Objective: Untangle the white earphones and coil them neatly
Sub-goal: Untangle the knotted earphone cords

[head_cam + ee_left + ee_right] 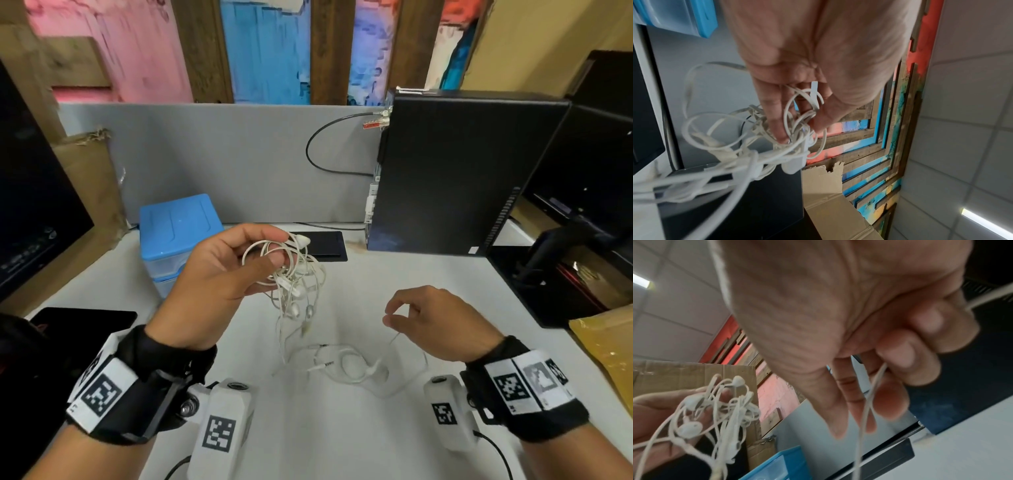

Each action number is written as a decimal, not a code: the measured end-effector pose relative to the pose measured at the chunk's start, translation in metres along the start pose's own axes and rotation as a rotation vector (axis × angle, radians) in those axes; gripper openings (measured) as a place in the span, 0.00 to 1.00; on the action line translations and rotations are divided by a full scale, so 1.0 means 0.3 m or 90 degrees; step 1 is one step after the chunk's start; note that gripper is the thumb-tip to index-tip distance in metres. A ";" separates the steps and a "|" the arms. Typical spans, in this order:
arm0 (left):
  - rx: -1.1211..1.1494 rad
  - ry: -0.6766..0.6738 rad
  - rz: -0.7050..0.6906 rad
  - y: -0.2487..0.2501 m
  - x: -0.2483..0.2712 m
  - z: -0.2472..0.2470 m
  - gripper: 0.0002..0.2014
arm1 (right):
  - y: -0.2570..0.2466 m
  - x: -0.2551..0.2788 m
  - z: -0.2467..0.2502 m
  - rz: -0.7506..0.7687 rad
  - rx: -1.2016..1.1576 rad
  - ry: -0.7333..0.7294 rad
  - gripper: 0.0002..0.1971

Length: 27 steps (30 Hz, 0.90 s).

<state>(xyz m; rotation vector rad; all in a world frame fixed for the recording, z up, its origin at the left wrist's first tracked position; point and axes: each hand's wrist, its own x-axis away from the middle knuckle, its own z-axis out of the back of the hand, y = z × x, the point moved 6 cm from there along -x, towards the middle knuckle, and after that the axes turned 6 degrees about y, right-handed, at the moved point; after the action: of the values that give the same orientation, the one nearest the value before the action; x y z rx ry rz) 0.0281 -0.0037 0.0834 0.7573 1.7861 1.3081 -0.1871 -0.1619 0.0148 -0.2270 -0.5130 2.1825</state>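
Over the desk: your left hand (222,274) holds the knotted bunch of white earphones (291,274) up in the air, thumb and fingers curled round the loops; the rest trails down onto the white desk (342,445) between your wrists

Left hand: gripping the clump; the left wrist view shows cord looped round the fingers (777,123), buds dangling below

Right hand: your right hand (431,322) pinches one thin strand (869,395) between thumb and fingers, low and to the right of the clump, a bit apart from it

Loose ends: jack plugs (322,366) and a slack coil lie flat on the desk under the clump; looks like more than one set in there tbh

Step in hand: I'd say you're teasing one strand out of the knot

How to do it well: loosen that left grip so the loops can slide; follow the pinched strand back toward the knot instead of yanking; pull slow, feed a free plug end back through; hard tugs will probably just tighten it

Nearby: blue storage box (178,226) behind the left hand; black PC tower (462,171) back right
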 end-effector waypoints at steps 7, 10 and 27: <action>0.024 -0.009 -0.026 0.035 0.013 -0.015 0.09 | -0.061 0.017 0.000 0.074 0.005 0.081 0.10; 0.028 -0.015 -0.027 0.033 0.015 -0.021 0.09 | -0.155 0.063 0.061 0.187 -0.262 0.219 0.03; 0.063 -0.115 0.015 -0.022 0.053 -0.111 0.06 | -0.282 0.159 0.035 0.283 -0.339 0.124 0.07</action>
<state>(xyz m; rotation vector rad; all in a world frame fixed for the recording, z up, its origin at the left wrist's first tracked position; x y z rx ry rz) -0.0088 -0.0089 0.0786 0.9241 1.7111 1.1350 -0.1596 -0.0811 0.0621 -0.9041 -1.0007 2.3651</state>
